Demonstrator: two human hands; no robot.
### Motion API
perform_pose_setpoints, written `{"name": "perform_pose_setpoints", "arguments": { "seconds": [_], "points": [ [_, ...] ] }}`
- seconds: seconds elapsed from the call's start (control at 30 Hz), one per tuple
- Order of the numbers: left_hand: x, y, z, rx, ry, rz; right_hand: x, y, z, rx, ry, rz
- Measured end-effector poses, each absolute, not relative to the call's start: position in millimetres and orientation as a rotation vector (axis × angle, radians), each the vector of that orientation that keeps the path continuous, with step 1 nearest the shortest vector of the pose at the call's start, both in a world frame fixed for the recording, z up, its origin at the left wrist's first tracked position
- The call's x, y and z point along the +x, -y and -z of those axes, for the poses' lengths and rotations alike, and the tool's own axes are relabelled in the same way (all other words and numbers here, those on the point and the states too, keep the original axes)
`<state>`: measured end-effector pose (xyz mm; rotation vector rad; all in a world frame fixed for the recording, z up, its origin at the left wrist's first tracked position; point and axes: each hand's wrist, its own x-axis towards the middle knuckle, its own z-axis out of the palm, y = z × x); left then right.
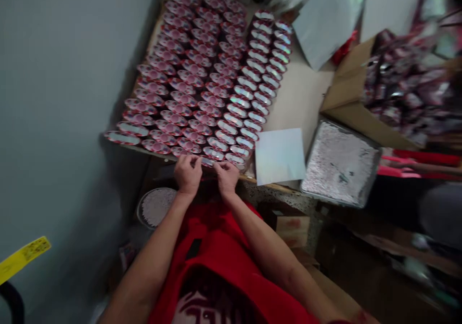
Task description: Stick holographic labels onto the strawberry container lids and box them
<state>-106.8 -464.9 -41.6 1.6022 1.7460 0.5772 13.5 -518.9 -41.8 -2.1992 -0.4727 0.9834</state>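
Note:
At the table's front edge, my left hand (188, 174) and my right hand (227, 177) have their fingertips closed at the two ends of a small pack with an oval, pale top (207, 162). It stands at the near end of a row of similar packs. Several slanting rows of pink-patterned packs (189, 78) fill the table's left side. To their right, rows of packs with shiny silvery tops (238, 111) stand close together. My fingers partly cover the held pack.
On the table (294, 97), a white sheet (279, 156) lies right of the rows. Beside it is a metal tray (341, 162) of pale granules. A cardboard box (348, 85) holds shiny pink pouches. Below the edge at left sits a round basin (157, 207) with pale contents. A wall (72, 83) rises left.

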Motion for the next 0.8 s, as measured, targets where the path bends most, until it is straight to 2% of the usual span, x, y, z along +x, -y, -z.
{"name": "perform_pose_setpoints", "arguments": {
  "seconds": [0.13,0.3,0.43,0.57,0.8],
  "points": [
    [-104.6,465.9,41.8,1.591,-1.684,-0.634,17.3,510.7,37.7,-2.364,0.472,-1.053],
    [-100.7,454.7,34.9,1.461,-1.779,-0.742,29.0,503.5,27.1,-2.535,0.444,-0.984],
    [-104.0,434.6,21.5,1.438,-1.821,-0.39,35.7,506.6,18.4,-2.479,0.477,-1.016],
    [-118.4,439.6,6.4,1.373,-1.703,-0.531,33.0,506.1,13.3,-2.248,0.433,-0.997],
    [-140.0,498.2,-19.7,0.318,-1.318,-0.527,10.2,490.3,8.3,-2.115,0.477,-0.934]
  ]
}}
